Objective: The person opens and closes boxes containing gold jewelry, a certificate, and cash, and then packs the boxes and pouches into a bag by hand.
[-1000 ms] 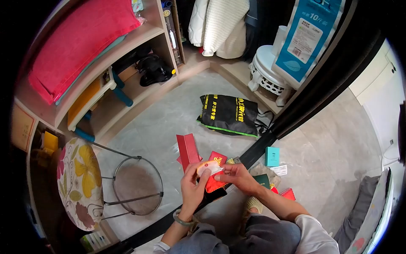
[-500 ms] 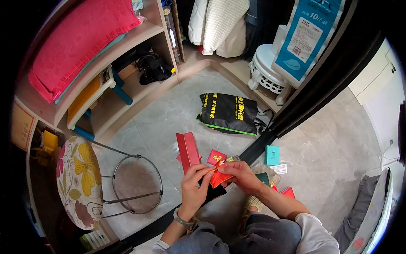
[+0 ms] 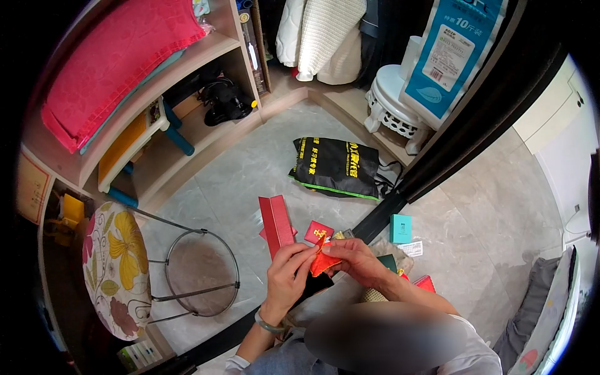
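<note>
Pouch pinched between left hand at nine o'clock and right hand at three, both touching, neither nearer; long axis partly hidden, hard to tell; red box at ten o'clock.

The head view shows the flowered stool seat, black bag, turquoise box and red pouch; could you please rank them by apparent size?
Flowered stool seat
Black bag
Turquoise box and red pouch: too alike to rank, the pouch partly covered and nearer the camera
</note>
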{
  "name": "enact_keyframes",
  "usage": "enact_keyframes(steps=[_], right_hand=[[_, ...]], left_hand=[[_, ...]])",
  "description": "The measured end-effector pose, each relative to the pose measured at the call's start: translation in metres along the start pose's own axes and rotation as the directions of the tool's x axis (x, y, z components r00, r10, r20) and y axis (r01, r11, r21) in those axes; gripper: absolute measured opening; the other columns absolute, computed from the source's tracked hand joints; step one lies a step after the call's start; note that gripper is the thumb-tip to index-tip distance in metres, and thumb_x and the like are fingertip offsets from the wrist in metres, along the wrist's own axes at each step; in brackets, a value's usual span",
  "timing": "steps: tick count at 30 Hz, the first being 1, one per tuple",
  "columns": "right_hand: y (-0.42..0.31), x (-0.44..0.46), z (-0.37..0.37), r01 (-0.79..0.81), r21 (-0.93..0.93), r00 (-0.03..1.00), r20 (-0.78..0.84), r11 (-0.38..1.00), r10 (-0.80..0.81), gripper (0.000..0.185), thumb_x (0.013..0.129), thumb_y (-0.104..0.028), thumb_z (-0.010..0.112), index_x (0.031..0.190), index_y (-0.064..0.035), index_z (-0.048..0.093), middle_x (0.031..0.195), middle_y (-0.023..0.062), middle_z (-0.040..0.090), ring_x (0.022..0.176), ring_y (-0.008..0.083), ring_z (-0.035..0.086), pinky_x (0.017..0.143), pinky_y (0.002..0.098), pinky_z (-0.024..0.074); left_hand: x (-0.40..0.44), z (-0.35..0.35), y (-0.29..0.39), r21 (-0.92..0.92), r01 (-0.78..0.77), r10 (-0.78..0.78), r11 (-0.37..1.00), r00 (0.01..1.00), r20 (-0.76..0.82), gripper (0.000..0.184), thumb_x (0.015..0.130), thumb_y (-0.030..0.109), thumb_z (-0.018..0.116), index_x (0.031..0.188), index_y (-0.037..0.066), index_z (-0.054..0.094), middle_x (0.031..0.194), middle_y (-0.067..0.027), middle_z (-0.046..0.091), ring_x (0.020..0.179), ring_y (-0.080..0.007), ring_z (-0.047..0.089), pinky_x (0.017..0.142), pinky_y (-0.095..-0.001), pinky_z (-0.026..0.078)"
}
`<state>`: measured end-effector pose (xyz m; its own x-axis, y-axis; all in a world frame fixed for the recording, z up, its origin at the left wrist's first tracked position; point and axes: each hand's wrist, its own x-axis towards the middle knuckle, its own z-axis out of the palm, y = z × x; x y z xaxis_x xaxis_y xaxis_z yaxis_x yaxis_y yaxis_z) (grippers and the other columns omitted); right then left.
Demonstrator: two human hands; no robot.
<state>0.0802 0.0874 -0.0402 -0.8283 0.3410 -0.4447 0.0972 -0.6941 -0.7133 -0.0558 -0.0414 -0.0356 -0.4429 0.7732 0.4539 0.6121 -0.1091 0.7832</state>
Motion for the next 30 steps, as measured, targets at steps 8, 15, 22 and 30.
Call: enact_keyframes(steps=[8,15,22,30], right_hand=[[0.012,-0.003,-0.002,-0.002,0.186,0.998,0.064,0.983,-0.01,0.024,0.096,-0.019,0.06,0.114,-0.0021,0.061,0.107,0.0066,0.067,0.096,0.0157,0.066,0.083,0.0279,0.0535],[0.037,0.007,-0.011,0.182,0.052,0.978,0.098,0.982,-0.186,0.024,0.095,-0.007,0.061,0.118,-0.0049,0.054,0.104,0.0036,0.064,0.094,0.0102,0.063,0.082,0.0257,0.0514],[0.05,0.003,-0.02,0.393,-0.335,0.919,0.135,0.856,-0.369,0.029,0.095,-0.001,0.058,0.12,-0.006,0.042,0.101,0.0032,0.06,0.089,0.0078,0.059,0.076,0.0238,0.0487],[0.084,0.002,-0.031,0.344,-0.342,0.936,0.051,0.874,-0.348,0.026,0.096,0.001,0.055,0.116,-0.0071,0.04,0.097,0.0053,0.062,0.086,0.0083,0.058,0.072,0.0234,0.0469]], left_hand=[[-0.005,-0.005,-0.007,0.093,-0.22,0.211,0.971,0.973,0.097,0.025,0.078,-0.002,0.071,0.103,0.002,0.071,0.099,-0.0109,0.065,0.086,-0.0267,0.064,0.075,-0.0347,0.053],[-0.016,0.001,-0.017,-0.14,0.129,-0.113,0.982,0.987,0.113,0.02,0.082,0.006,0.072,0.101,0.0,0.069,0.102,-0.0138,0.065,0.09,-0.0261,0.065,0.077,-0.0326,0.052],[-0.026,0.011,-0.023,-0.228,0.4,-0.332,0.888,0.9,0.283,0.023,0.086,0.009,0.07,0.107,0.0,0.069,0.105,-0.0119,0.065,0.095,-0.0197,0.064,0.083,-0.0297,0.052],[-0.043,0.02,-0.04,-0.283,0.487,-0.363,0.827,0.845,0.393,0.022,0.088,0.011,0.071,0.106,-0.001,0.069,0.095,-0.0061,0.065,0.085,-0.0105,0.059,0.072,-0.0225,0.048]])
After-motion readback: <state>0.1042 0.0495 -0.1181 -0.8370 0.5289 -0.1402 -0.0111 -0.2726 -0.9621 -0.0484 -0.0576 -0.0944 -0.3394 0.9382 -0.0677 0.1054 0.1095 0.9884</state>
